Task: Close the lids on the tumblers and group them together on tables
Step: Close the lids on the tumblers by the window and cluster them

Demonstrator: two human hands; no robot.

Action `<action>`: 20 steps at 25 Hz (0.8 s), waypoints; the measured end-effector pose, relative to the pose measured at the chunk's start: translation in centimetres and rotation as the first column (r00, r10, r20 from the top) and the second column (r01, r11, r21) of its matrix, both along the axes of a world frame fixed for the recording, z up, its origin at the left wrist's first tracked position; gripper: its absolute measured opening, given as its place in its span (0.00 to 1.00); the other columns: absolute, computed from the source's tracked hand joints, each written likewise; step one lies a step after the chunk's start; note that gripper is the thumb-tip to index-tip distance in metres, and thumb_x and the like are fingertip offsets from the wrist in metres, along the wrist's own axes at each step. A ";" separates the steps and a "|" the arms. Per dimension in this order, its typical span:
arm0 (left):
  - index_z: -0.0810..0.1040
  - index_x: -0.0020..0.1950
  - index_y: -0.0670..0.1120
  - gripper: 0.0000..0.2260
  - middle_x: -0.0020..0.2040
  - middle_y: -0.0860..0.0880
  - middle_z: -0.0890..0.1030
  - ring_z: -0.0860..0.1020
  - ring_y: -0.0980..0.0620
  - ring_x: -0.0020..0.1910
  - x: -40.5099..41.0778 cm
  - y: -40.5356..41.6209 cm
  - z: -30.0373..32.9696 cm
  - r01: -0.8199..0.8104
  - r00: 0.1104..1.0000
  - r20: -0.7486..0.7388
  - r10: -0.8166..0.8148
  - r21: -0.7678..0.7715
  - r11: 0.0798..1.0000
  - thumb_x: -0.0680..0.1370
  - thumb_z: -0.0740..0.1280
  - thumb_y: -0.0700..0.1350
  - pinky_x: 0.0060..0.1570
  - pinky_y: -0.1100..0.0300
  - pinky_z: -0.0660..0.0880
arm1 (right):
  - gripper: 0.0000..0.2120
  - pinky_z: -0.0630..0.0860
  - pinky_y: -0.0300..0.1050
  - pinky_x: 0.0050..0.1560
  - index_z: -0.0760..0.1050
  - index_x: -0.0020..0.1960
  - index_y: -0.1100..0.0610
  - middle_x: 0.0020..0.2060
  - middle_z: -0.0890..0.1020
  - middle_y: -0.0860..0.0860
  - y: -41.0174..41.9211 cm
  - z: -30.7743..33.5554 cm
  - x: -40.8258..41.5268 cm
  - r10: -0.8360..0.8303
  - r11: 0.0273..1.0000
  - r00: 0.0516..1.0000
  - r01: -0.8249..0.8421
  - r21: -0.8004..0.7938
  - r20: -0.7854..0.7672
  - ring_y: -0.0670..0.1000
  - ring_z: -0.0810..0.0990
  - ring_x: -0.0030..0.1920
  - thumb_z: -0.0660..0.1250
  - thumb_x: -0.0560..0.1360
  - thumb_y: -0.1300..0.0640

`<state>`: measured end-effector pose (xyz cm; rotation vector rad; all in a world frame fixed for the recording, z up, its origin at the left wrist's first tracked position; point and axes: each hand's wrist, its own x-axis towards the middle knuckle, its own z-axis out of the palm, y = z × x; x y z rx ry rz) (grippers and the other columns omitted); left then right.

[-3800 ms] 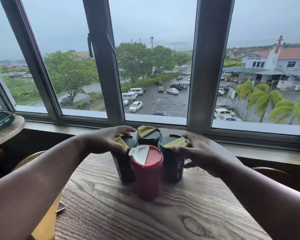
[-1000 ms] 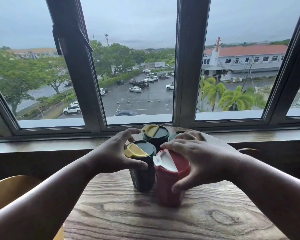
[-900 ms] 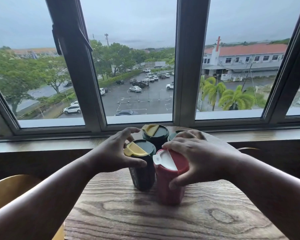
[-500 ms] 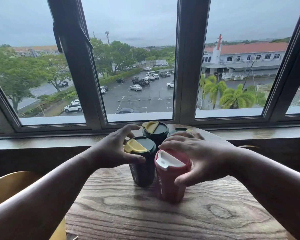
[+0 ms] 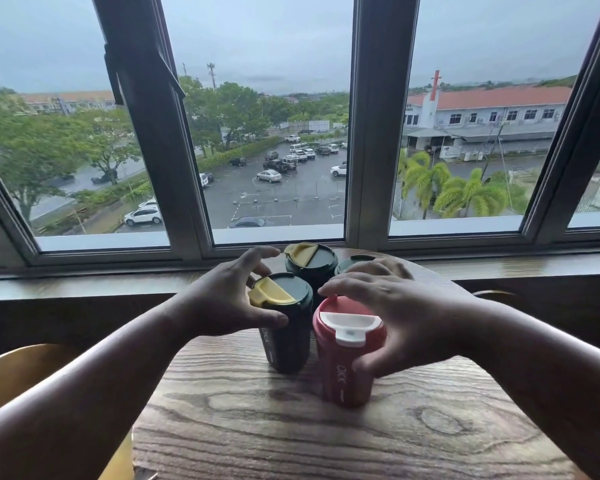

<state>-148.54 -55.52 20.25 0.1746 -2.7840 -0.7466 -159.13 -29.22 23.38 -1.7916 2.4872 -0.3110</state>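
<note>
The red tumbler (image 5: 347, 355) has turned since half a second ago: its white flip lid (image 5: 350, 323) now faces the camera with the tab at the front, and the right hand has slid off the top to the far side. It's a matte red cup with white lettering running down its side, standing upright on the wooden table (image 5: 326, 441). The right hand (image 5: 406, 320) wraps it, thumb curled on the near wall, fingers arched over the rim. Touching its left side stands a dark tumbler (image 5: 286, 336) with a dark green lid and a yellow flap closed flat. The left hand (image 5: 222, 299) clasps that one, thumb across the front, fingers curved round the back. Behind them sits a second dark tumbler (image 5: 310, 263) with the same yellow flap, and a third lid (image 5: 352, 265) peeks out behind the right hand's fingers. All four cluster at the table's far edge, near the window sill (image 5: 84, 282). A yellow chair (image 5: 18, 375) sits lower left.
</note>
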 end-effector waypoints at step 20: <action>0.63 0.70 0.68 0.43 0.61 0.59 0.72 0.74 0.58 0.61 -0.3 0.3 -1.7 0.057 0.996 -0.067 -0.054 0.039 0.998 0.59 0.77 0.62 0.64 0.54 0.74 | 0.39 0.51 0.25 0.62 0.66 0.68 0.40 0.53 0.67 0.27 0.4 -2.4 -1.7 -0.002 0.988 1.000 0.007 -0.153 0.031 0.33 0.62 0.59 0.77 0.60 0.39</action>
